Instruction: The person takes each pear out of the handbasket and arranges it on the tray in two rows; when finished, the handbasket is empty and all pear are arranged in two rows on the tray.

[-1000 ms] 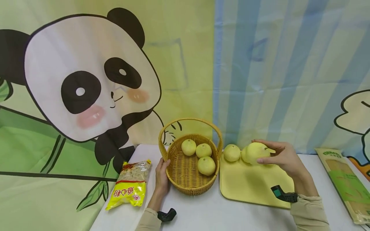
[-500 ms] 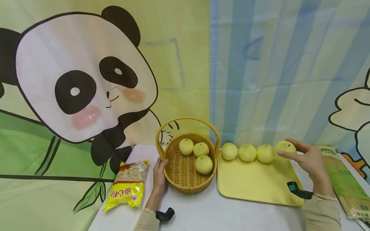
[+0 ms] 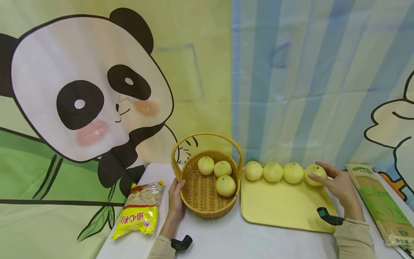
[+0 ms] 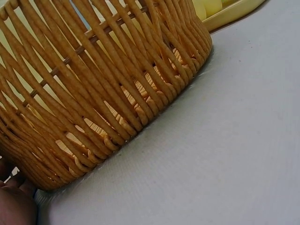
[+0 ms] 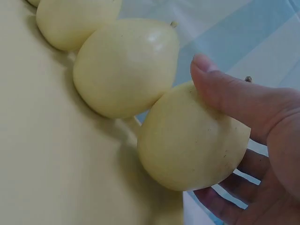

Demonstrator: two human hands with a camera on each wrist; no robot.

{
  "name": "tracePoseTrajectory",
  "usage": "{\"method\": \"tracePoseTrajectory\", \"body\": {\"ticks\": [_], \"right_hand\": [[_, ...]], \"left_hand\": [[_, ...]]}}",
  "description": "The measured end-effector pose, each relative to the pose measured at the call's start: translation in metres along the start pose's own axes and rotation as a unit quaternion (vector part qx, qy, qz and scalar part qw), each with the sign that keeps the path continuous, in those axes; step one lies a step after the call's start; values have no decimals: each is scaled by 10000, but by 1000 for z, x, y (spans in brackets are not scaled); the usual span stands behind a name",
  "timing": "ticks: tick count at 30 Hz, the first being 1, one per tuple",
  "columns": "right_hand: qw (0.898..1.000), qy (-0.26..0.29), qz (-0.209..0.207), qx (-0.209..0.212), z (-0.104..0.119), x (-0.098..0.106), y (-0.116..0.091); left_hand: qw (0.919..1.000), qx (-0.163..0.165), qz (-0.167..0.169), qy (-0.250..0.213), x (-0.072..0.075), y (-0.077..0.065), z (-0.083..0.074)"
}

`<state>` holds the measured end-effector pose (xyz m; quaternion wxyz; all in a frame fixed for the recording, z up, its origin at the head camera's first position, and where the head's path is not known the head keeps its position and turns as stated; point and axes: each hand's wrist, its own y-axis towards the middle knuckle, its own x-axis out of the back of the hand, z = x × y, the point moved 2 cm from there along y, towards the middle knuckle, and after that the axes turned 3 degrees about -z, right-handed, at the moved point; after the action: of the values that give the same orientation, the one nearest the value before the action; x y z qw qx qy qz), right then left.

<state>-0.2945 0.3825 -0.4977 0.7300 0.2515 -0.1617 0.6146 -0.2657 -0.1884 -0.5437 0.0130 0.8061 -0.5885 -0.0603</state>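
A round, pale yellow pear (image 3: 315, 174) with a short stem is in my right hand (image 3: 343, 185), thumb on one side and fingers round the other. It is at the right end of a row of pears (image 3: 273, 172) along the back of a yellow tray (image 3: 284, 208). In the right wrist view the held pear (image 5: 187, 145) meets its neighbour (image 5: 126, 65). My left hand (image 3: 176, 199) grips the left side of a wicker basket (image 3: 207, 212) near the foot of its handle. Three pears (image 3: 225, 186) lie inside the basket, toward its back and right.
Left of the basket, a yellow bag of pasta (image 3: 139, 210) lies on the white table (image 3: 213, 239). A long green and tan packet (image 3: 381, 205) is right of the tray. A printed panda curtain (image 3: 200, 90) hangs behind the table.
My right hand has moved right and down with a pear, from above the row to the tray's right end. My left hand stays on the basket. The view has shifted slightly.
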Motion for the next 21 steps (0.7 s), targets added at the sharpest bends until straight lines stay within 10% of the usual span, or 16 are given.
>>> {"method": "tracePoseTrajectory", "body": {"ticks": [21], "right_hand": [[9994, 68, 303, 147, -6, -18, 6]], "left_hand": [[10000, 35, -4, 8, 0, -2, 1]]}}
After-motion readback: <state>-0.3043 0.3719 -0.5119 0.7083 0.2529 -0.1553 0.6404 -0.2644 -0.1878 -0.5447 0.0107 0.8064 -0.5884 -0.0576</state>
